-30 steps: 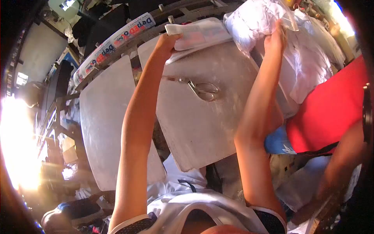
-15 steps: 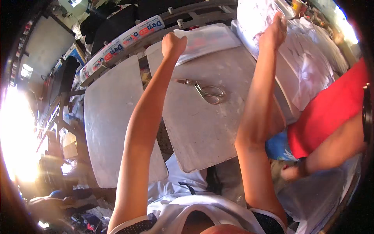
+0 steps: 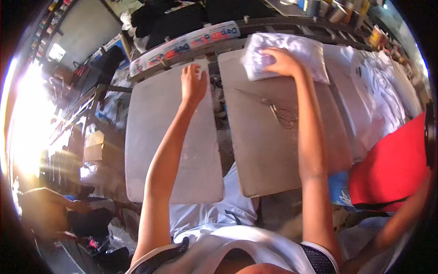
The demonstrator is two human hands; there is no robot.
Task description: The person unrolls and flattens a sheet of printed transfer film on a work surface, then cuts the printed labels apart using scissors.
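The person's two hands are well apart, each above its own grey board. The right hand (image 3: 284, 63) lies on a clear plastic packet of folded white cloth (image 3: 276, 41), touching its upper face with thumb and fingers parted. The packet rests at the far end of the right board (image 3: 255, 146), its right edge reaching toward the white garments (image 3: 388, 91) spread beyond. The left hand (image 3: 194, 84) is over the far end of the left board (image 3: 175, 137), fingers loosely curled; whether they hold anything cannot be told. A pair of metal scissors (image 3: 279, 114) lies on the right board, nearer the person than the packet, blades pointing left and handles close beside the right forearm. Behind the left board runs a white banner roll (image 3: 182, 44) with red and blue lettering. On the right a co-worker in a red garment (image 3: 388, 160) stands near the garments, one arm hanging low
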